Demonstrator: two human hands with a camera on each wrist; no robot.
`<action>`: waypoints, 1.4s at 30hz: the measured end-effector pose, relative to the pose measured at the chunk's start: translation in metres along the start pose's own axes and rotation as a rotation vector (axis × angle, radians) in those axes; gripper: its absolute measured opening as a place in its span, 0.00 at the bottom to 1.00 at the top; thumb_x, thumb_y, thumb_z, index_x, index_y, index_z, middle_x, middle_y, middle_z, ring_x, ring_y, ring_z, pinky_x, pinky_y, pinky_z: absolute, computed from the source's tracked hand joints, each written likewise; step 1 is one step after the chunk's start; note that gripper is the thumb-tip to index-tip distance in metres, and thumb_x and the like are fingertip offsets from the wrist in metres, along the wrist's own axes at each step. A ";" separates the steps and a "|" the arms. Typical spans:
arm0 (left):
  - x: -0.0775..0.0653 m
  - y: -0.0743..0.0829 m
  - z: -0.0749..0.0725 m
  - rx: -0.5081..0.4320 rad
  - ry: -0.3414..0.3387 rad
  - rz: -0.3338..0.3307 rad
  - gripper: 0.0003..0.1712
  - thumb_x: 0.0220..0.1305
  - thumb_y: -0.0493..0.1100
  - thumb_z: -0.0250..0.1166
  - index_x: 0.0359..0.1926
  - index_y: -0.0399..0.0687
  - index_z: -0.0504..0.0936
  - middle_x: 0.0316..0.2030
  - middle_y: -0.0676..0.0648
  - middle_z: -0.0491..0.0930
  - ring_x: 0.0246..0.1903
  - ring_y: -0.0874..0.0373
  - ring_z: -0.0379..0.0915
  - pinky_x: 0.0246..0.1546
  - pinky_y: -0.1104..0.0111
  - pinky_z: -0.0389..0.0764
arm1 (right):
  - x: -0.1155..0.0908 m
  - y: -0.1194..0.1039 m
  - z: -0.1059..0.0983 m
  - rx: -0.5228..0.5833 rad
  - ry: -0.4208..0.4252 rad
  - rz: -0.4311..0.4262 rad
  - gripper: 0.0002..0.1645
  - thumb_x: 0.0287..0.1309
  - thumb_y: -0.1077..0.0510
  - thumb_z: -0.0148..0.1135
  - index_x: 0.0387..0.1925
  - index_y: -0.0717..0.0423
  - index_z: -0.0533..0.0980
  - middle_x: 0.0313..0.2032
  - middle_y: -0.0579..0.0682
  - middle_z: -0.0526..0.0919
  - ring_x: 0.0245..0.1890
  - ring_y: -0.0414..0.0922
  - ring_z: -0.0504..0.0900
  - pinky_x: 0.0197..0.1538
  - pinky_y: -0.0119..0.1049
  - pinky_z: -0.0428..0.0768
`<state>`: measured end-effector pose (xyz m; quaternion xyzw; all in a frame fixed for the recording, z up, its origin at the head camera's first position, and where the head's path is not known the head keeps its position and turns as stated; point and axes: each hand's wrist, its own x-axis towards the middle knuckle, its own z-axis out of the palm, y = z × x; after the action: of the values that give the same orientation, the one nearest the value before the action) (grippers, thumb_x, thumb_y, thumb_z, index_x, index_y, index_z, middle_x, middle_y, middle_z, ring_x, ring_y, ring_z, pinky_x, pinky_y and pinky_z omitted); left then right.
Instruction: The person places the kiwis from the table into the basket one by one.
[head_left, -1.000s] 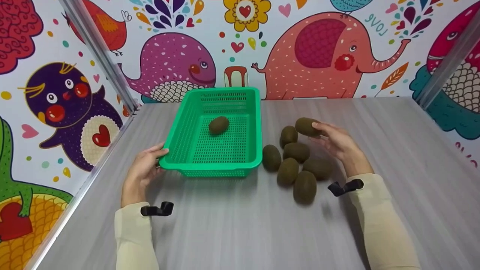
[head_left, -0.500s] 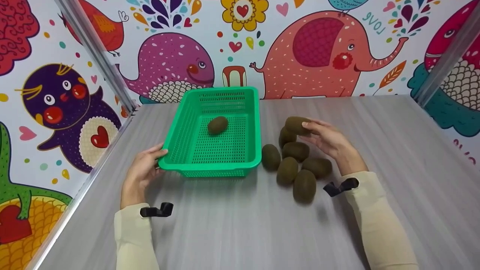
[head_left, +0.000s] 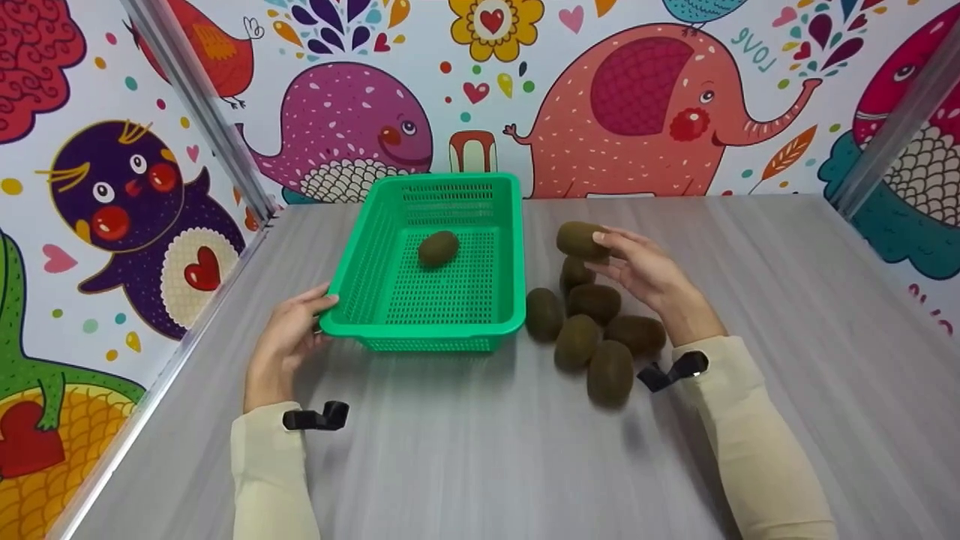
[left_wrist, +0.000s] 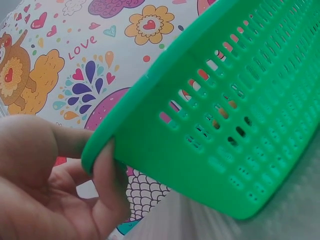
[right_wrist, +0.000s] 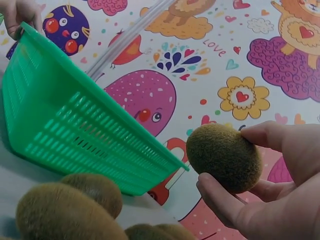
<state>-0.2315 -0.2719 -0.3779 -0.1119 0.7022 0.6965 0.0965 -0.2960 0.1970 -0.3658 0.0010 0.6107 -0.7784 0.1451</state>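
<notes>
A green plastic basket [head_left: 427,331] with slotted walls stands on the table, one kiwi [head_left: 438,249] lying on its floor. My left hand [head_left: 289,337] grips the basket's near left corner; in the left wrist view thumb and fingers pinch the rim [left_wrist: 100,145]. Between the thumb and fingers of my right hand [head_left: 645,274] is a brown fuzzy kiwi [head_left: 579,240], raised above the pile. The right wrist view shows this held kiwi [right_wrist: 224,157] apart from the basket's wall. Several more kiwis [head_left: 594,302] lie grouped to the right of the basket, one partly hidden beneath the held kiwi.
The grey table [head_left: 450,450] reaches back to a wall [head_left: 480,90] printed with cartoon animals. Metal posts [head_left: 202,112] stand at the back corners. A black wrist camera [head_left: 315,417] is strapped over each pale sleeve.
My right hand has carried its kiwi leftward and slightly up, nearer the basket's right side. The left hand stays on the basket, and the other kiwis lie as before.
</notes>
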 end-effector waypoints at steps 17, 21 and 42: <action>0.001 0.000 0.000 -0.004 0.010 0.004 0.35 0.76 0.42 0.55 0.78 0.45 0.55 0.42 0.55 0.79 0.28 0.69 0.77 0.29 0.77 0.79 | 0.015 -0.034 0.039 0.005 -0.027 0.010 0.37 0.67 0.55 0.64 0.73 0.56 0.62 0.68 0.52 0.62 0.70 0.53 0.67 0.66 0.41 0.75; 0.001 0.000 0.001 -0.017 0.006 0.004 0.35 0.76 0.41 0.55 0.78 0.44 0.54 0.44 0.55 0.79 0.29 0.69 0.78 0.30 0.77 0.79 | 0.020 -0.035 0.050 0.026 -0.011 0.028 0.39 0.65 0.56 0.66 0.73 0.58 0.61 0.71 0.53 0.61 0.71 0.53 0.68 0.64 0.40 0.77; 0.002 0.000 0.001 -0.017 0.019 -0.011 0.33 0.76 0.42 0.54 0.78 0.47 0.56 0.46 0.53 0.78 0.30 0.68 0.77 0.31 0.77 0.79 | 0.056 -0.036 0.100 -0.034 -0.010 0.058 0.24 0.68 0.60 0.61 0.62 0.63 0.72 0.68 0.55 0.66 0.68 0.50 0.67 0.67 0.45 0.76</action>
<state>-0.2334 -0.2708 -0.3784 -0.1234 0.6967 0.7006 0.0927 -0.3401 0.0966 -0.3163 0.0126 0.6227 -0.7635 0.1706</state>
